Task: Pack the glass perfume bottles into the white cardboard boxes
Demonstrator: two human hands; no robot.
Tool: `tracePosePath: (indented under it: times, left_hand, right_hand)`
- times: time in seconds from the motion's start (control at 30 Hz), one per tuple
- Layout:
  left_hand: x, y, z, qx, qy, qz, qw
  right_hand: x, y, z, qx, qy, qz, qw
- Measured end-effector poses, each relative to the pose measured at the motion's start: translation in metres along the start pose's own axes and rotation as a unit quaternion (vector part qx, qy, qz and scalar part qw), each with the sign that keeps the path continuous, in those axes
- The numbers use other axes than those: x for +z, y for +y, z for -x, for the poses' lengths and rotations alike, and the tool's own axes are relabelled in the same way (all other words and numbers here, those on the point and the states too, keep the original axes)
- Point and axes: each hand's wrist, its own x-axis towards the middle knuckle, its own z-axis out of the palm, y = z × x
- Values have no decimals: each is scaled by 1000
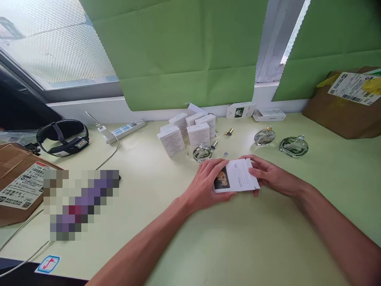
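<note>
A flat white printed box [240, 177] with a dark flower picture lies between my two hands, low over the table. My left hand [208, 180] grips its left end, thumb along the near edge and fingers over the far side. At the right end, where flaps show, my right hand [264, 174] holds it with thumb on top and fingers behind. Just beyond my left hand stands a round glass bottle [203, 153], and a silver cap [214, 144] lies by it. Two more glass bottles, one with a gold neck [264, 136] and one clear [293, 146], stand past my right hand.
Several white boxes [171, 141] stand upright at the back, with an open white carton [269, 114] further right. Gold caps [229, 132] lie between. Brown parcels [342, 107] flank both sides. A power strip [127, 131], its cable and a black headband [63, 138] occupy the left.
</note>
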Motion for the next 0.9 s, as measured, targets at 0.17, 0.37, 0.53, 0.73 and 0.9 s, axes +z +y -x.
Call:
tracePosePath:
  times: [0.17, 0.37, 0.53, 0.73, 0.9]
  left_hand:
    - [0, 0, 0, 3, -3, -2, 1000]
    - [1, 0, 1, 10, -5, 2, 1000]
    - [1, 0, 1, 11, -5, 9, 1000]
    - [2, -1, 1, 17, -6, 16, 1000]
    - [1, 1, 2, 23, 4, 26, 999]
  right_hand:
    - [-2, 1, 1, 5, -12, -1, 1000]
    - [-1, 0, 2, 7, -20, -12, 1000]
    - [-2, -1, 4, 15, -36, -28, 999]
    - [-2, -1, 7, 29, -58, -52, 997]
    - [4, 1, 7, 5, -76, -139, 987]
